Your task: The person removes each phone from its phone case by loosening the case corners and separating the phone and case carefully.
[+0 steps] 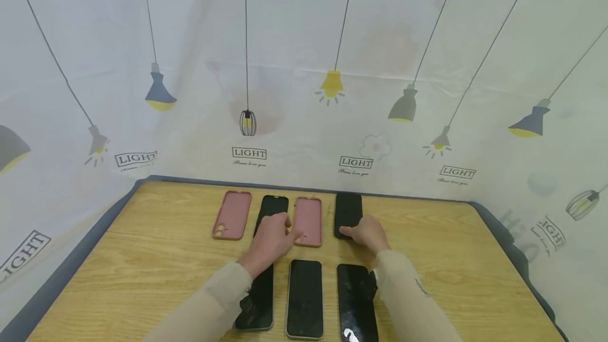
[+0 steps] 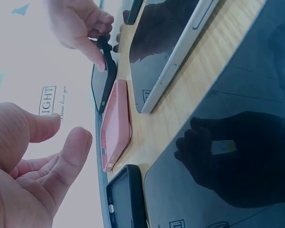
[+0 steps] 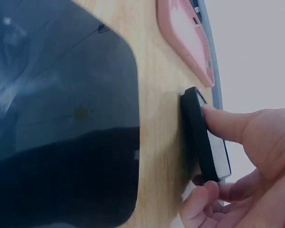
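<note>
At the back right of the table, my right hand (image 1: 371,234) grips the near end of a black phone case (image 1: 348,210). The thumb lies on its inner face and the fingers curl at its edge; in the right wrist view the case (image 3: 202,135) tilts off the wood. My left hand (image 1: 269,239) hovers over a second black phone case (image 1: 275,205), partly hiding it. Thumb and forefinger stand apart with nothing between them in the left wrist view. Pink phone cases (image 1: 233,216) (image 1: 309,218) lie on either side of that second black case.
Three dark-screened phones lie in the front row: one on the left (image 1: 258,300), one in the middle (image 1: 305,300) and one on the right (image 1: 355,300), partly behind my right sleeve. A white curtain (image 1: 294,30) printed with lamps rises behind the wooden table (image 1: 157,257).
</note>
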A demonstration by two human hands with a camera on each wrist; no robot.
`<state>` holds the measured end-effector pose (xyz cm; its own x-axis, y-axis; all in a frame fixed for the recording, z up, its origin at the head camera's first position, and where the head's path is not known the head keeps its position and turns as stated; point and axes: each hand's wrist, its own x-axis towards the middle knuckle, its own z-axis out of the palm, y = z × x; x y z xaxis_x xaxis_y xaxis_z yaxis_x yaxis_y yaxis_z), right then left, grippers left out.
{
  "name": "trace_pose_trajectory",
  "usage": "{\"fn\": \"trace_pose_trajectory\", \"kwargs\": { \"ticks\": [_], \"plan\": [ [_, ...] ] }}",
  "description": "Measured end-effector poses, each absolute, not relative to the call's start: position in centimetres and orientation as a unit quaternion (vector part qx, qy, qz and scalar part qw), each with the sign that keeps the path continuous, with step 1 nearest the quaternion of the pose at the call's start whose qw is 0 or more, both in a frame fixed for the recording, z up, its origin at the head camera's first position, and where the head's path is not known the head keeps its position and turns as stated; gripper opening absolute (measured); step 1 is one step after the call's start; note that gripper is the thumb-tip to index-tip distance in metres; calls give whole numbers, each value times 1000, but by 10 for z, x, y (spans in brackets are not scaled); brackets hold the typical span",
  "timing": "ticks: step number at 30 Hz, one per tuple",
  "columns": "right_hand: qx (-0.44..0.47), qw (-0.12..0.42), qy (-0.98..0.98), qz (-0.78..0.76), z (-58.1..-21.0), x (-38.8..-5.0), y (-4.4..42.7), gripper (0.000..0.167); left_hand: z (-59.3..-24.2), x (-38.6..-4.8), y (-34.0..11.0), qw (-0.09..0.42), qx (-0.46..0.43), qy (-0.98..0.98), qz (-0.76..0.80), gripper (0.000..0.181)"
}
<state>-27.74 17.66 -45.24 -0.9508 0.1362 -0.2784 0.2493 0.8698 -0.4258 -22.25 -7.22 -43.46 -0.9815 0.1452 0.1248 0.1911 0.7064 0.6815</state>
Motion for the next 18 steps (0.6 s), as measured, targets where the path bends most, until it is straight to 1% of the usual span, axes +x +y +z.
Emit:
{"fn": "trace_pose_trajectory", "kwargs": {
  "ticks": [2, 6, 8, 11, 14, 15, 16, 18],
  "plan": [
    [109, 123, 952, -258, -451, -276, 178, 62, -434, -223, -73, 30, -92, -923, -372, 26],
    [123, 123, 925, -337, -444, -271, 181, 33, -432, -222, -74, 32, -97, -923, -370, 29],
    [124, 123, 909, -379, -440, -267, 183, 31, -431, -221, -74, 35, -101, -924, -367, 30],
    [114, 106, 887, -436, -434, -259, 186, 22, -429, -220, -74, 35, -106, -923, -369, 29],
    [110, 90, 868, -475, -429, -250, 187, 26, -428, -219, -74, 33, -109, -921, -372, 28],
    [108, 85, 862, -488, -428, -247, 187, 25, -427, -219, -74, 30, -108, -921, -374, 27],
    [106, 82, 857, -498, -427, -244, 186, 21, -427, -218, -74, 29, -110, -920, -376, 26],
    [100, 72, 848, -515, -425, -237, 184, 24, -425, -217, -74, 23, -111, -916, -384, 23]
  ]
}}
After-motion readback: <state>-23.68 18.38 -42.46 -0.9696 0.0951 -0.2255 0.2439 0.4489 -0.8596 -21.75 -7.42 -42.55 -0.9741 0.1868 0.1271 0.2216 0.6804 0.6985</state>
